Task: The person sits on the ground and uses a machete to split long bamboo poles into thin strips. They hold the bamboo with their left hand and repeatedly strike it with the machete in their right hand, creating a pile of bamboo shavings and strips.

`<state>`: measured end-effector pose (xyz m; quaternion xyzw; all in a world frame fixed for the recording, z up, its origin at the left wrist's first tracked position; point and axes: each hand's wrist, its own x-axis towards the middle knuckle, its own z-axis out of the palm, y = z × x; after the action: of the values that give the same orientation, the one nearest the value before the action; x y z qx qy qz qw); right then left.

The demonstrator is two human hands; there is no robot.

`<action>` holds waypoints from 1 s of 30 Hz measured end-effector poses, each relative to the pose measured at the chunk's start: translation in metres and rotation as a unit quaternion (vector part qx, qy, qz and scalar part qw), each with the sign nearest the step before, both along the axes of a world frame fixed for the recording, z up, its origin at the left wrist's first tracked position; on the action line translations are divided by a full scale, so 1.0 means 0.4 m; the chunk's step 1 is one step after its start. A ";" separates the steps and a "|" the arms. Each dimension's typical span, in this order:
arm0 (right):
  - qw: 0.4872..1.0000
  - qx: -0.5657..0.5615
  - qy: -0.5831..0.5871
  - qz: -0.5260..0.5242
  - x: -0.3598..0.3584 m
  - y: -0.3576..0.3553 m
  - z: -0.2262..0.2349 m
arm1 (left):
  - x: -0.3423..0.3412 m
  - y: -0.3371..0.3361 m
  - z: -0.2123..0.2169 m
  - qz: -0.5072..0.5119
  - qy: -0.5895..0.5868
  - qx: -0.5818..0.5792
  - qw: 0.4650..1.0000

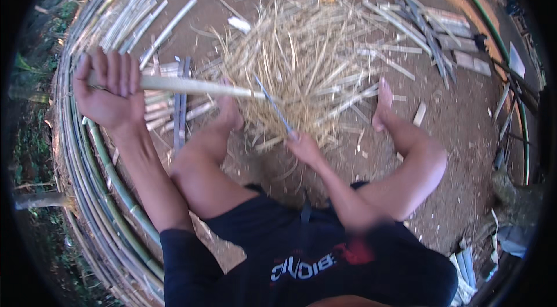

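Observation:
My left hand (110, 83), raised at the left, is wrapped round one end of a pale bamboo strip (191, 85). The strip runs to the right across the front of me, and its far end lies over a heap of straw-coloured shavings (301, 46). In my right hand (301, 147), low in the middle, is a knife with a long thin blade (272, 104). The blade slants up and to the left and meets the strip near its far end. Whether the edge is in the strip or only against it, I cannot tell. My fingers hide the knife's handle.
Long bamboo poles (110, 173) curve along my left side. Split strips (168, 28) lie at the far left, and more dark and pale slats (429, 34) lie crossed at the right. My bare feet (381, 104) flank the heap on brown ground (441, 191).

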<state>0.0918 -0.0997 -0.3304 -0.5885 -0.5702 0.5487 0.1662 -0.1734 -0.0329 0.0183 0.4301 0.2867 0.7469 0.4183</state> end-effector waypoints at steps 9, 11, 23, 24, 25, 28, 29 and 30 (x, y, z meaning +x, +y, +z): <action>0.972 -0.226 0.019 -0.059 0.043 0.018 -0.085 | -0.029 -0.031 0.030 -0.072 0.027 0.007 0.997; 0.967 -0.217 0.105 -0.084 0.015 0.015 0.023 | -0.015 -0.025 0.022 -0.062 0.027 0.000 0.998; 0.962 0.150 0.226 0.041 -0.097 -0.050 0.318 | 0.065 -0.131 -0.003 -0.124 0.093 0.053 0.986; 0.971 0.110 0.210 0.015 -0.099 -0.054 0.300 | 0.069 -0.135 -0.007 -0.132 0.095 0.057 0.985; 0.979 0.069 0.194 -0.011 -0.100 -0.057 0.285 | 0.072 -0.139 -0.011 -0.141 0.097 0.061 0.983; 0.984 0.067 0.162 0.020 -0.077 -0.052 0.340 | 0.063 -0.157 -0.010 -0.143 0.116 0.075 0.980; 0.977 0.105 0.182 0.040 -0.072 -0.061 0.350 | 0.070 -0.166 -0.015 -0.132 0.120 0.079 0.981; 0.967 0.143 0.202 0.059 -0.068 -0.071 0.359 | 0.075 -0.169 -0.020 -0.121 0.125 0.084 0.981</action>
<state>0.0645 -0.1282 -0.1870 -0.4004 -0.6312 0.5776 0.3280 -0.1436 -0.1005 0.0102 0.5851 0.2188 0.6526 0.4288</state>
